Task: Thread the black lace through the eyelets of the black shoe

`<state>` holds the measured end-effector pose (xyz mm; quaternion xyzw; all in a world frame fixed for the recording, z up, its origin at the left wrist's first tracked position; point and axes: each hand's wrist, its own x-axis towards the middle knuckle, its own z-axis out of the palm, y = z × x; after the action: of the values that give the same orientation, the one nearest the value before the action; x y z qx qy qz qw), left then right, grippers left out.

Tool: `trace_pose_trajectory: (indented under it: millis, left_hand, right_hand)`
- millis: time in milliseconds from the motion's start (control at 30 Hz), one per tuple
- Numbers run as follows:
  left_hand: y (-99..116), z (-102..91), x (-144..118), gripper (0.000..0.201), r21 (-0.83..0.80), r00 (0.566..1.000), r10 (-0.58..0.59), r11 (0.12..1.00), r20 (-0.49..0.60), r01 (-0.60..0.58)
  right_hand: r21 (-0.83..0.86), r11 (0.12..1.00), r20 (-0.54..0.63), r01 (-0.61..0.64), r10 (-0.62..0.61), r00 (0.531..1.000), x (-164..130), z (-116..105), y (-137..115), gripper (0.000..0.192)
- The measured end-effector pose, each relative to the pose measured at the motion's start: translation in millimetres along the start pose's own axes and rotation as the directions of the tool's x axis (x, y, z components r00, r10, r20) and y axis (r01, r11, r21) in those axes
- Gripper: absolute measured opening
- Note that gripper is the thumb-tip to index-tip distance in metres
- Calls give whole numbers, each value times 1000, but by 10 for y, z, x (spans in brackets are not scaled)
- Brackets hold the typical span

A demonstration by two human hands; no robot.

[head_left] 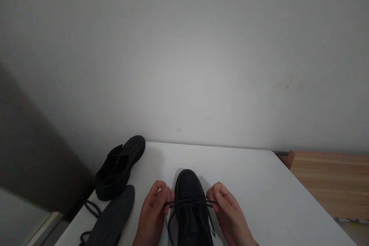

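Black shoe [188, 200] sits toe-away at near edge of white table [259, 184]; left hand [152, 211] and right hand [227, 209] each pinch lace [190, 202], drawn taut across eyelets; judged mid-lacing; next likely needs even tension; second shoe [119, 169] and insole [112, 219] lie left.

Home rm: plain wall [184, 46], wood floor [331, 180]

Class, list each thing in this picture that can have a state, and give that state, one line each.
Near shoe: upright on the white table, lace pulled taut across it.
Lace: untied, one end in each hand.
Left hand: pinching the lace.
Right hand: pinching the lace.
Far shoe: unlaced, at the table's corner.
Insole: out, lying flat.
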<state>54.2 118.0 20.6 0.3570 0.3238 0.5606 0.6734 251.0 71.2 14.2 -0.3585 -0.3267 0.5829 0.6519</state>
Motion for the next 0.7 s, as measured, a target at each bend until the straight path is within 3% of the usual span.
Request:
trace_pose_trajectory:
  millis: [133,233,300,533,633,700]
  left_hand:
    - [93,-120,6,28,-361,993,-107,929,-41,86]
    - [109,-241,14,21,-512,987,-143,855,-75,85]
    - [100,-303,17,14,-575,991,-128,814,-42,81]
    - [153,-387,11,8,-735,992,50,677,112,49]
    - [267,-379,-14,9,-843,986,75,531,147,85]
    - [325,-356,-22,10,-859,988,63,504,139,89]
  right_hand:
    - [321,947,-74,-32,58,996,-3,-31,-112,24]
    - [537,843,-211,34,95,973,31,-131,-198,29]
    - [632,769,-271,98,101,957,48,-206,-256,31]
    - [764,591,-259,258,-85,962,-23,-347,-477,23]
    - [739,599,-289,308,-131,948,-23,-368,-516,28]
    - [718,625,-299,306,-120,947,-11,-358,-505,27]
